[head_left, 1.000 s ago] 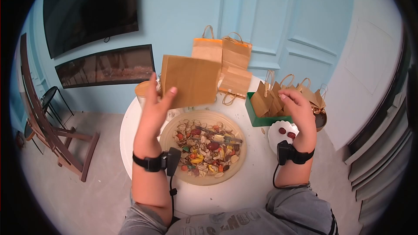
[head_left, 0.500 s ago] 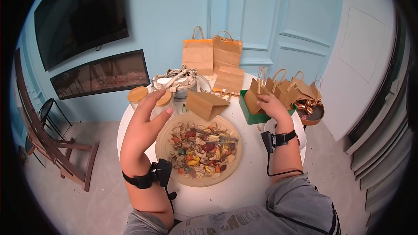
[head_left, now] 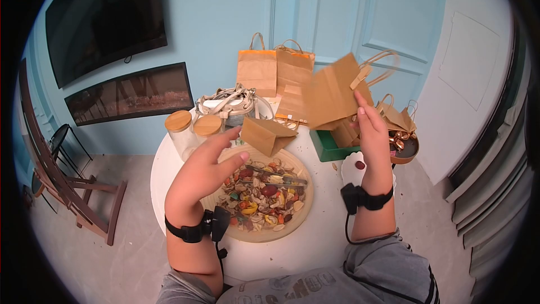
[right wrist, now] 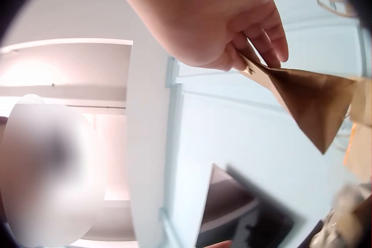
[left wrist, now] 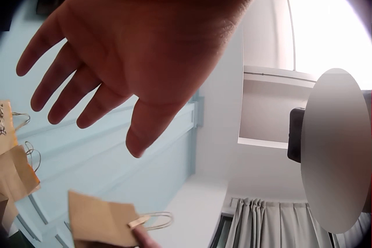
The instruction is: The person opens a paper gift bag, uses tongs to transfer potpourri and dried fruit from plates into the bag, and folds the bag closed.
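Observation:
My right hand (head_left: 372,129) pinches a brown paper bag (head_left: 333,93) by its upper edge, near its twisted handles, and holds it tilted above the green box (head_left: 329,149). In the right wrist view, thumb and fingers close on the edge of that bag (right wrist: 314,94). My left hand (head_left: 205,171) hovers over the left part of the round tray (head_left: 259,235), fingers spread and holding nothing; the left wrist view shows its bare palm (left wrist: 139,44). Another small paper bag (head_left: 269,135) lies on its side at the tray's far rim. Dried flower pieces (head_left: 264,197) and metal tongs (head_left: 281,178) fill the tray.
Two wooden-lidded jars (head_left: 179,122) and a pale handbag (head_left: 235,104) stand at the back left. Larger paper bags (head_left: 257,73) lean at the back. More small bags (head_left: 398,118) and a round brown container (head_left: 409,149) sit right, with a white scalloped plate (head_left: 351,171) nearer.
The paper bag that was in my left hand now lies at the tray's far rim. My right hand has reached to the green box and lifted another bag up from it.

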Motion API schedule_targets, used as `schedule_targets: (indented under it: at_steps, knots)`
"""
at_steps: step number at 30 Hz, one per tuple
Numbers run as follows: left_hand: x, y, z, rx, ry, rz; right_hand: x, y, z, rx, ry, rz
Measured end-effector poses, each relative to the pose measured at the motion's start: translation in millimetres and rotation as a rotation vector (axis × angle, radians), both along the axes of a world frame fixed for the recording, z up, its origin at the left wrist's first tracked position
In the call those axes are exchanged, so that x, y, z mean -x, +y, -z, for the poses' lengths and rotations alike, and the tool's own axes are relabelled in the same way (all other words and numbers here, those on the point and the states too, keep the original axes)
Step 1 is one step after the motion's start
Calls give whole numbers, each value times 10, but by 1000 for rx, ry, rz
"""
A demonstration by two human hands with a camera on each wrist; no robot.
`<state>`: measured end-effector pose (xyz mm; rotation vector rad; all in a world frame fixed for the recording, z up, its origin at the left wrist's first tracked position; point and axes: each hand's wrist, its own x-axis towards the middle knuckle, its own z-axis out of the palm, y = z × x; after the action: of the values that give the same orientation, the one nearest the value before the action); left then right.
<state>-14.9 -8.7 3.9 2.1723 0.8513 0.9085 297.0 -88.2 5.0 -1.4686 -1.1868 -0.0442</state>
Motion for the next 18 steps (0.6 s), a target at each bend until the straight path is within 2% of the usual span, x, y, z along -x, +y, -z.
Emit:
schedule_targets:
  at_steps: [1,2,3,4,5,6,8,10,12,13,14,15,17,18]
  knots:
    - [-28,-7,8,-1,-1,0,143,-79,-37,-102,109,-135]
    - [-57,-22,23,117,-92,111,261,-113,-23,-205,219,-270]
    - [-91,-37,38,235,-182,222,355,-108,31,-208,219,-270]
    - [-134,-48,58,232,-181,222,451,-100,88,-265,212,-423]
    - [-184,-55,83,216,-337,343,534,-96,140,-322,203,-576]
    - [-226,-58,99,198,-491,464,620,-121,180,-327,204,-579]
    - [-274,-55,116,266,-569,399,786,-178,198,-193,-194,-512]
    - [-303,-54,97,422,-803,342,896,-139,170,-227,-177,-592]
    - [-245,6,79,500,-893,339,892,-154,117,-259,-159,-670]
    - [-217,36,70,581,-986,342,806,-199,71,-52,2,-774]
    - [-204,54,49,519,-973,312,731,-230,46,159,164,-868]
    - [-187,54,33,520,-972,311,675,-231,59,159,166,-868]
    - [-163,32,-7,392,-868,200,605,-210,74,-73,345,-665]
    - [-159,13,-23,396,-868,199,609,-212,29,-107,366,-510]
